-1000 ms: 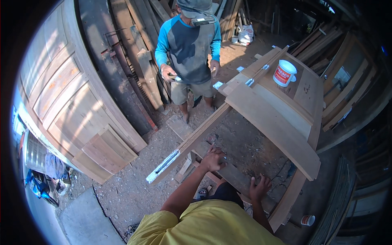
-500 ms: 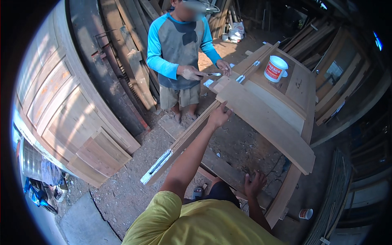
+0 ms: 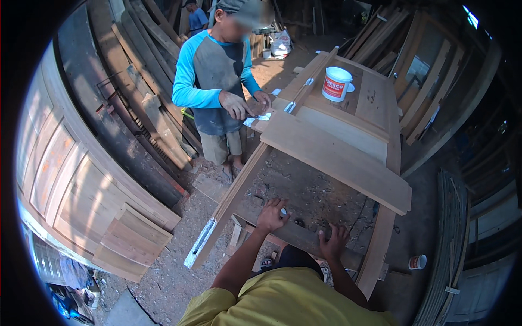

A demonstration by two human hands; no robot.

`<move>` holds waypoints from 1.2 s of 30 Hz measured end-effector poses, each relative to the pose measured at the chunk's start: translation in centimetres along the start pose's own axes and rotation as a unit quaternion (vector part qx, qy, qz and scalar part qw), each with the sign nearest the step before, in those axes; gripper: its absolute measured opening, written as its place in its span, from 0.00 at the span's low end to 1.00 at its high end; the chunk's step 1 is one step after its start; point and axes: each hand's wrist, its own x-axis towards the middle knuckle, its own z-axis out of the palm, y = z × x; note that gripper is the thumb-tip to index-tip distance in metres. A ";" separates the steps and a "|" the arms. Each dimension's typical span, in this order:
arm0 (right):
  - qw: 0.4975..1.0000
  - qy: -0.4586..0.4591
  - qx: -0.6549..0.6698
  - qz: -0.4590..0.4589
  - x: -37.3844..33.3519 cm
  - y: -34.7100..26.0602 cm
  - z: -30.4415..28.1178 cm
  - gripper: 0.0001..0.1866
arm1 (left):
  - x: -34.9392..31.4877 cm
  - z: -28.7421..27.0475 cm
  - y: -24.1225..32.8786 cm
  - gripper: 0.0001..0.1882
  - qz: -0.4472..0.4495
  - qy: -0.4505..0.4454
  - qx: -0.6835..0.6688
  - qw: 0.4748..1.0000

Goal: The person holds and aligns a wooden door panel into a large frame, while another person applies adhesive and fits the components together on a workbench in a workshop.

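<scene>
The left hand and right hand are lying flat with fingers apart on a dusty crosspiece low in the frame, gripping nothing, near the pale board.

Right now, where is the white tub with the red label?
In the head view, the white tub stands upright at the far right end of the wooden door frame, right of the co-worker's hands, far beyond both of the person's hands.

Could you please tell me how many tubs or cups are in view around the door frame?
2: a white tub stands on the door panel at the far end; a small cup sits on the ground right of the frame. Others may be hidden.
</scene>
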 end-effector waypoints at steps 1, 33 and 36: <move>1.000 0.000 0.001 -0.002 -0.1 -0.1 0.0 0.30 | -0.1 -0.1 -0.2 0.31 0.004 -0.008 -0.005 1.000; 0.983 0.100 0.143 0.052 -1.0 1.0 -2.6 0.24 | 1.0 1.7 0.9 0.22 0.013 -0.110 0.131 0.985; 0.973 0.147 0.148 0.098 -2.3 2.5 -5.0 0.22 | 1.1 1.5 1.1 0.22 0.001 -0.139 0.139 0.981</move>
